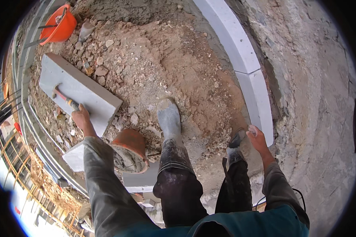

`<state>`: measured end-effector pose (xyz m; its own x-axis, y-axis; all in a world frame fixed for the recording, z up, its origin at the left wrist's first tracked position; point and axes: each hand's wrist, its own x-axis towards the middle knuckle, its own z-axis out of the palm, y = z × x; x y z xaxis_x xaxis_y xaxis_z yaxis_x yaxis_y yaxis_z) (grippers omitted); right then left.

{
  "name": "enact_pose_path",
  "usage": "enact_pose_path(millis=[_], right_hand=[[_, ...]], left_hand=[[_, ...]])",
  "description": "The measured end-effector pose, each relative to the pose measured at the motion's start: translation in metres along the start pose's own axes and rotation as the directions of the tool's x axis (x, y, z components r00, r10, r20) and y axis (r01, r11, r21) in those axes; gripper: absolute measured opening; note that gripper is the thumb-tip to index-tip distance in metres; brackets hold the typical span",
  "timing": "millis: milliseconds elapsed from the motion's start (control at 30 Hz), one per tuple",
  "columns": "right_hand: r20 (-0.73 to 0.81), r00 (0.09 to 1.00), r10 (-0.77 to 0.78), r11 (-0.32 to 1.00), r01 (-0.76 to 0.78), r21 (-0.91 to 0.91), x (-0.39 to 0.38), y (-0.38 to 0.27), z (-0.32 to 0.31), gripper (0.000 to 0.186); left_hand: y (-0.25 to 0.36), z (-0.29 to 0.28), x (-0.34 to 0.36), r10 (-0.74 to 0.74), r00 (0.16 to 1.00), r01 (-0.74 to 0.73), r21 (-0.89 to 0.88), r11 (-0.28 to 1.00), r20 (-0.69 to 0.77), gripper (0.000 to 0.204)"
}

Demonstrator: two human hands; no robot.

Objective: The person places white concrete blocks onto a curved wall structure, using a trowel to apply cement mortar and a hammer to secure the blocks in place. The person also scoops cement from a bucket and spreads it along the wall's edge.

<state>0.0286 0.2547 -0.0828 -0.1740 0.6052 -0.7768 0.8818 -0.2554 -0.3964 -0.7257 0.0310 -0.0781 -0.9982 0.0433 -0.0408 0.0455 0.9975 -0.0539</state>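
Observation:
My left hand (pixel 81 118) is closed round the dark grip end of a hammer (pixel 64 97). The hammer's metal head is over a loose light-grey kerbstone (pixel 87 89) lying aslant on the rubble. Down at the right, my right hand (pixel 258 138) is beside the near end of a set kerbstone (pixel 258 100), fingers curled together. Whatever those fingers pinch, if anything, is too small to make out. Beyond a narrow joint, another kerbstone (pixel 225 31) continues the row in a gentle curve.
An orange bucket (pixel 132 142) with grey mortar stands near my left forearm; another orange bucket (pixel 61 28) is at the far left. Broken stones and loose soil (pixel 186 59) cover the ground around my boots (pixel 169 116). Rough concrete (pixel 312 98) runs along the right.

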Motion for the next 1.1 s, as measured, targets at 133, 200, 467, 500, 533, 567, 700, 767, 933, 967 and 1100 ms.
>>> enact_pose_path(millis=[133,200,467,500,533,567,700,767,933,967,1100], right_hand=[[-0.011,1.0,-0.02,0.987,0.021,0.162,-0.01,0.002,0.039,0.05],[-0.09,0.994,-0.066,0.954,0.089,0.287,-0.022,0.017,0.062,0.048],[-0.018,0.926,-0.378,0.386,0.175,0.906,-0.072,-0.094,0.084,0.077],[-0.016,0.912,-0.41,0.255,0.132,0.958,-0.08,-0.099,0.075,0.09],[-0.173,0.919,-0.353,0.204,0.257,0.945,-0.08,-0.098,0.082,0.081],[-0.25,0.94,-0.233,0.074,0.273,0.959,-0.083,-0.083,0.077,0.071],[-0.107,0.928,0.358,-0.591,0.314,0.743,-0.111,0.033,0.019,0.026],[-0.091,0.828,0.553,-0.528,0.433,0.731,-0.134,0.132,0.012,0.027],[0.079,0.648,0.757,-0.272,0.203,0.941,-0.177,0.336,0.057,0.019],[0.113,0.58,0.806,-0.248,0.158,0.956,-0.18,0.352,0.059,0.018],[0.179,0.625,0.76,-0.254,0.032,0.967,-0.183,0.424,0.111,0.016]], left_hand=[[-0.038,-0.051,0.069,-0.039,0.994,0.061,-0.203,0.977,0.106,0.055],[-0.004,-0.053,0.009,0.039,0.978,0.053,-0.424,0.904,0.206,0.05],[0.114,-0.165,-0.375,0.718,0.425,-0.578,-0.445,0.684,0.552,0.023],[0.134,-0.162,-0.418,0.732,0.268,-0.633,-0.458,0.624,0.627,0.023],[0.151,-0.152,-0.46,0.781,0.08,-0.746,-0.482,0.459,0.62,0.027],[0.167,-0.143,-0.498,0.785,-0.106,-0.818,-0.503,0.28,0.61,0.03],[0.222,-0.072,-0.605,0.59,-0.549,-0.66,-0.74,0.129,0.592,0.055],[0.261,-0.021,-0.643,0.753,-0.404,-0.748,-0.661,0.054,0.519,0.069],[0.371,0.13,-0.636,0.891,-0.064,-0.994,0.051,-0.097,0.45,0.097],[0.387,0.142,-0.646,0.887,-0.003,-0.994,0.093,-0.052,0.461,0.1],[0.408,0.167,-0.649,0.862,0.086,-0.988,0.152,0.01,0.5,0.107]])
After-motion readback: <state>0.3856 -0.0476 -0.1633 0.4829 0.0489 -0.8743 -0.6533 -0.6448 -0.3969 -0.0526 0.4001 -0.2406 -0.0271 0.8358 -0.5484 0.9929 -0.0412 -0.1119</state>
